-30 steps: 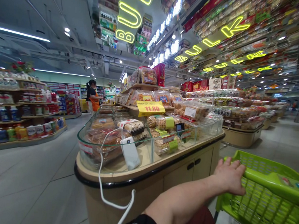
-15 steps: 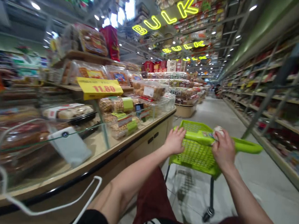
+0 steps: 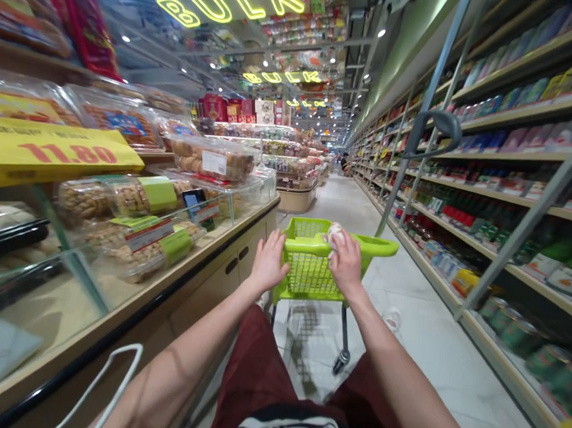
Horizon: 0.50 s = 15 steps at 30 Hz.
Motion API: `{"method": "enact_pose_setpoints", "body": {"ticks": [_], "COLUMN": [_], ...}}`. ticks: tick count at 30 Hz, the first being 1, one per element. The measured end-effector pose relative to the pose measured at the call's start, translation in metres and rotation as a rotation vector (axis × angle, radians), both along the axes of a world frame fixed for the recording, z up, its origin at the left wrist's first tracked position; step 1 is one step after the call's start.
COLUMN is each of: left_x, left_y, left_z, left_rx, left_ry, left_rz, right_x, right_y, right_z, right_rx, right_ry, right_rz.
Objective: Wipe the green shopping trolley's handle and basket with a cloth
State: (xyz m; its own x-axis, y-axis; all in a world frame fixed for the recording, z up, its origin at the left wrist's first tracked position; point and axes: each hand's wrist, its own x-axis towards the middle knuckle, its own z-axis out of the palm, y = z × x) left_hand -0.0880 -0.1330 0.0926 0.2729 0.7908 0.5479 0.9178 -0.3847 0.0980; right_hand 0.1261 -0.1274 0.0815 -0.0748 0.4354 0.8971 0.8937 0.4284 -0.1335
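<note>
- So the green cart (image 3: 306, 276) is straight ahead, just past the knees, basket facing away.
- Its handle (image 3: 378, 247) is the long bit, running left to right, crosswise to both forearms.
- Left hand (image 3: 267, 266) is at the handle's left end, nearest the surface (image 3: 116, 289) with the clear-packed snacks (image 3: 135, 256). Fingers lie over the corner; can't tell if that grip is wrapped right around.
- Right hand (image 3: 347, 262) is nearer the handle's middle, its grip closed on some white crumpled thing (image 3: 336, 232) up against the bar.
- The bare end pokes out toward the shelves (image 3: 510, 195), right hand closer to it.
</note>
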Motion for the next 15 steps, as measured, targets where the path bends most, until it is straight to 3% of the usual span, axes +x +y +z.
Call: {"method": "enact_pose_setpoints", "body": {"ticks": [2, 4, 11, 13, 15], "left_x": [-0.003, -0.001, 0.025, 0.025, 0.021], "left_y": [0.003, 0.004, -0.005, -0.007, -0.008], "left_z": [-0.003, -0.003, 0.002, 0.002, 0.002], "left_rx": [-0.026, -0.034, 0.062, 0.073, 0.091], "left_ry": [-0.050, -0.068, 0.037, 0.076, 0.119], "left_rz": [0.042, 0.054, -0.040, -0.056, -0.073], "right_x": [0.021, 0.025, -0.047, -0.044, -0.021], "right_y": [0.002, 0.001, -0.012, -0.013, -0.011], "right_z": [0.006, 0.010, 0.004, 0.004, 0.006], "right_rx": [-0.006, -0.027, -0.090, -0.090, -0.087], "right_ry": [0.089, 0.115, -0.201, -0.190, -0.121], "right_rz": [-0.085, -0.111, 0.106, 0.087, 0.023]}}
